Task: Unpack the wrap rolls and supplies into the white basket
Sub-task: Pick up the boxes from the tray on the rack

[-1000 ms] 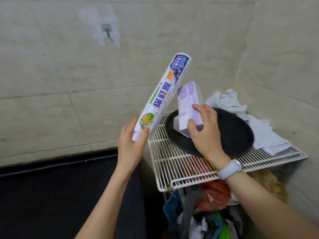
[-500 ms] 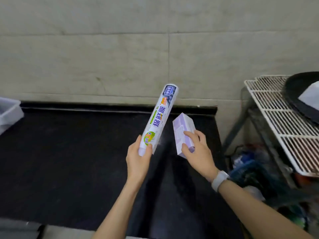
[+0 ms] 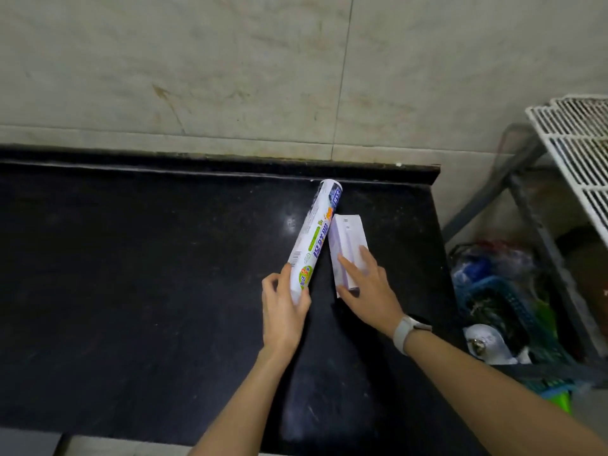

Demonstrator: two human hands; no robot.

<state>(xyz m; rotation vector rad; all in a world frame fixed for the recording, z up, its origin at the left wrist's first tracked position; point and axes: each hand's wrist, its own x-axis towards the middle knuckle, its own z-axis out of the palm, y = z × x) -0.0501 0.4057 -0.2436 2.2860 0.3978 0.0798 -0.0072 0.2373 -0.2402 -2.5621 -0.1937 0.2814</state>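
Left hand (image 3: 285, 309): fingers and thumb wrapped round the near end of a long white cylindrical wrap roll with a printed green, purple and orange label (image 3: 315, 240). The roll slants away toward the wall, its far end low over the counter; contact with the surface cannot be confirmed.

Right hand (image 3: 367, 291): fingers spread flat over a pale lilac rectangular cardboard box (image 3: 347, 250), thumb against its near end. Box appears to lie flat on the glossy black stone countertop (image 3: 148, 274), its long edge touching or just beside the roll. A white wristband (image 3: 403, 334) sits on the right wrist.

Outward: beige tiled wall (image 3: 230, 67) behind the counter. To the right, a white wire rack (image 3: 579, 143) on a grey frame, with a blue plastic crate of mixed clutter (image 3: 500, 307) below it.

The white basket is not in view.

Judgement: step in hand is setting 2 items down on the counter, a staging move, not yet delivery. Next move calls for locating the basket, then carrying both items there; the box needs a regrip, since a flat palm will not lift it.
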